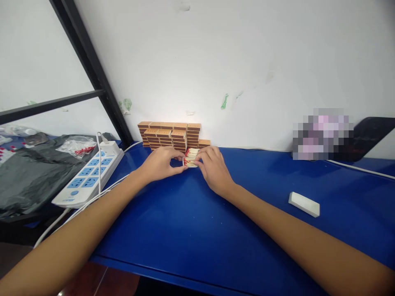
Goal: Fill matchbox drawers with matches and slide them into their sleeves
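My left hand [163, 163] pinches the left end of a small open matchbox tray [184, 162] between thumb and fingers. Red-tipped matches [191, 158] lie in and about the tray, heads mostly to the left. At the right end, the fingers of my right hand [213, 168] are closed on the matches; whether they also grip the tray I cannot tell. Just behind my hands, brown and orange matchboxes [165, 133] stand stacked in several rows against the wall.
The blue table [185, 230] carries a white block [304, 204] at the right. A white power strip [89, 174] with cables lies at the left, beside black plastic [33, 172] and a clear bag [77, 146]. A dark object [367, 137] and a blurred item [321, 135] stand back right.
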`<state>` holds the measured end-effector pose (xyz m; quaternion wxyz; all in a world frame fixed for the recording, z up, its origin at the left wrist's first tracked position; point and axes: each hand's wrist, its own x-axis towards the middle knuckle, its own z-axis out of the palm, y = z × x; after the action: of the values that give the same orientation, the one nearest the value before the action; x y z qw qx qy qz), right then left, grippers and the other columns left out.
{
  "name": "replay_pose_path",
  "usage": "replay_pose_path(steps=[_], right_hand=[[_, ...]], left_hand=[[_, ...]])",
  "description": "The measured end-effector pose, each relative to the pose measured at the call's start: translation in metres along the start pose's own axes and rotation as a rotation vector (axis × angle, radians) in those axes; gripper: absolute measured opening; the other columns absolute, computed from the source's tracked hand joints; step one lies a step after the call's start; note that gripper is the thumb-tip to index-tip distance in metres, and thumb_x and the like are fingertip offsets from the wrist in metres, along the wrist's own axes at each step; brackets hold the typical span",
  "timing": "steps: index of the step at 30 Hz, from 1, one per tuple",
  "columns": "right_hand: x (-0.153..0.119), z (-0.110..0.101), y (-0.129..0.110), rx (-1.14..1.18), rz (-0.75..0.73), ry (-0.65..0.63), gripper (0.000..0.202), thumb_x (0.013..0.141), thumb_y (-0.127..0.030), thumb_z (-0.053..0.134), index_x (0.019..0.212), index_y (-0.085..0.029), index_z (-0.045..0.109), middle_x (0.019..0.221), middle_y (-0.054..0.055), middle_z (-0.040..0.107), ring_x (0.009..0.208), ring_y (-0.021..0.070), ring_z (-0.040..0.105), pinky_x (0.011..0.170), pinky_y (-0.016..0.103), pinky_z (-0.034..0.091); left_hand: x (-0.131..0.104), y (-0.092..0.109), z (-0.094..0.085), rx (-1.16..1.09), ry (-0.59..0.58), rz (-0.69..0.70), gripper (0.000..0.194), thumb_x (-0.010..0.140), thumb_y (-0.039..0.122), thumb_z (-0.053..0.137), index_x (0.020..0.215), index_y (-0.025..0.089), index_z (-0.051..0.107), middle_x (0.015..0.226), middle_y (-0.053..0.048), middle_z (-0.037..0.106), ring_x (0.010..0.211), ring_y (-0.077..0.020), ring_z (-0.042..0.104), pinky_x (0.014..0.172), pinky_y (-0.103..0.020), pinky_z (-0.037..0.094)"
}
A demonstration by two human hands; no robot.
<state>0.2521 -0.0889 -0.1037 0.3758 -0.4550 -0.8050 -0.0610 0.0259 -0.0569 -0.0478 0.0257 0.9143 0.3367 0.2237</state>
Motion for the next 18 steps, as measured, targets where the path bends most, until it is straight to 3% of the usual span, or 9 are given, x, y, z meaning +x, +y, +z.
replay_pose_path(steps=[6,11,14,18], right_hand=[[0.001,-0.001,-0.001,0.028,-0.038,-0.028,0.011,0.106,-0.025,0.055,0.101,-0.020,0.064,0.112,0.010,0.065,0.113,0.0275,0.052,0.092,0.041,0.044],[-0.001,-0.002,-0.001,0.000,0.050,0.042,0.019,0.107,-0.023,0.049,0.109,-0.017,0.068,0.115,0.012,0.065,0.112,0.0278,0.053,0.093,0.043,0.045],[-0.002,0.002,0.002,-0.042,0.087,-0.034,0.026,0.107,-0.020,0.047,0.119,-0.018,0.070,0.124,0.013,0.065,0.118,0.0304,0.051,0.093,0.046,0.046],[-0.004,0.007,0.006,-0.062,0.022,-0.156,0.029,0.106,-0.026,0.053,0.127,-0.023,0.072,0.139,0.013,0.060,0.132,0.0339,0.044,0.097,0.051,0.046]], left_hand=[[-0.001,0.003,0.003,-0.075,0.008,0.024,0.026,0.088,0.045,0.074,0.096,0.021,0.078,0.091,-0.002,0.079,0.081,-0.0181,0.071,0.070,-0.028,0.049],[0.000,-0.006,-0.002,-0.074,0.050,-0.033,0.027,0.087,0.045,0.074,0.099,0.022,0.079,0.092,-0.002,0.080,0.082,-0.0177,0.073,0.070,-0.026,0.050],[0.001,-0.013,-0.008,-0.021,0.133,-0.114,0.024,0.087,0.042,0.073,0.097,0.021,0.080,0.090,-0.002,0.080,0.083,-0.0185,0.074,0.071,-0.026,0.050],[0.001,-0.017,-0.013,0.024,0.188,-0.184,0.026,0.086,0.044,0.073,0.095,0.021,0.081,0.091,-0.002,0.081,0.084,-0.0205,0.075,0.072,-0.028,0.051]])
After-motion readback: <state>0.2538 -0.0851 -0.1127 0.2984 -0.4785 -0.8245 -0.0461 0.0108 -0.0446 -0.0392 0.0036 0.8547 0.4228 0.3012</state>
